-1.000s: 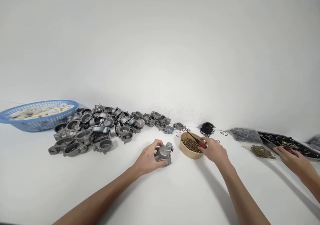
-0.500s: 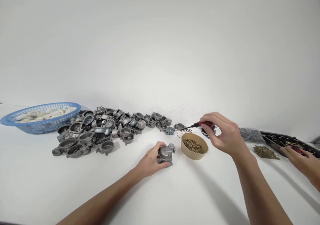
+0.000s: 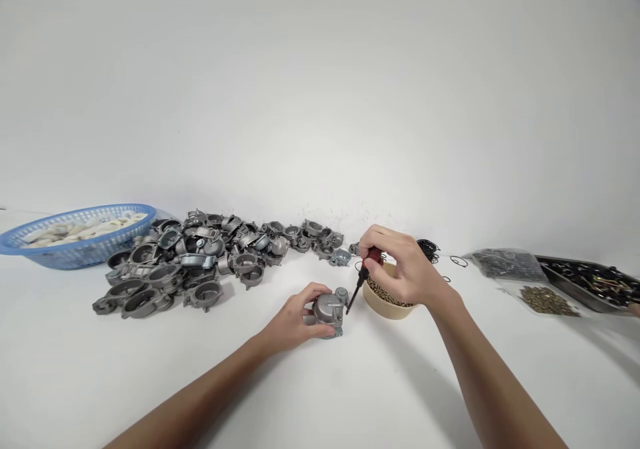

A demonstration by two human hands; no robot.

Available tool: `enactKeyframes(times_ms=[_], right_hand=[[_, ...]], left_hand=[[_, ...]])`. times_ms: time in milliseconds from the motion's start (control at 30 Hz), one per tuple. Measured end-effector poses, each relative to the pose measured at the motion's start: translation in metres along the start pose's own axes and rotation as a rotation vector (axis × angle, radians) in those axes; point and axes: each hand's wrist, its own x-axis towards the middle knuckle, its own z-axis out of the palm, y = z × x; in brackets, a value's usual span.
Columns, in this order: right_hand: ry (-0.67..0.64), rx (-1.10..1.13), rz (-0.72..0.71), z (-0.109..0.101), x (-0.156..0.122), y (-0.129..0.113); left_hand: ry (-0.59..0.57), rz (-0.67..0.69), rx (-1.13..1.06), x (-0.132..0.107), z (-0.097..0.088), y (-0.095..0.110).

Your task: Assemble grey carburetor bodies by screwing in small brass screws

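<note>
My left hand (image 3: 300, 319) grips a grey metal housing (image 3: 329, 308) on the white table, thumb and fingers on opposite sides of its round body. A screwdriver (image 3: 364, 272) with a red and black handle is held in my right hand (image 3: 400, 262), its shaft slanting down to the left. The dark tip is close by the housing's right side; I cannot tell whether they touch. Partly behind my right hand stands a tan bowl (image 3: 387, 310) of small brass-coloured screws.
Many similar grey castings (image 3: 200, 256) are heaped left of centre. Beyond them is a blue basket (image 3: 75, 256) of whitish parts. On the right are black rings (image 3: 427, 249), a plastic bag (image 3: 510, 264), a pile of brass-coloured screws (image 3: 547, 300) and a dark tray (image 3: 580, 288). Another person's fingers (image 3: 634, 309) show at the right edge.
My right hand has brought the screwdriver left and down from behind the bowl to the housing, tilting it steeper. The other person's hand has withdrawn almost out of view.
</note>
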Motion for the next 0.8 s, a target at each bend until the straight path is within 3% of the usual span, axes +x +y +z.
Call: enactKeyframes(times_ms=[533,800], right_hand=[[-0.073,0.037,0.003,0.011,0.002,0.001],[-0.215,0.097,-0.088,0.014,0.002,-0.009]], left_hand=[[-0.006,0.032,0.064,0.001,-0.004,-0.001],[0.027,0.043,0.139,0.001,-0.004,0.002]])
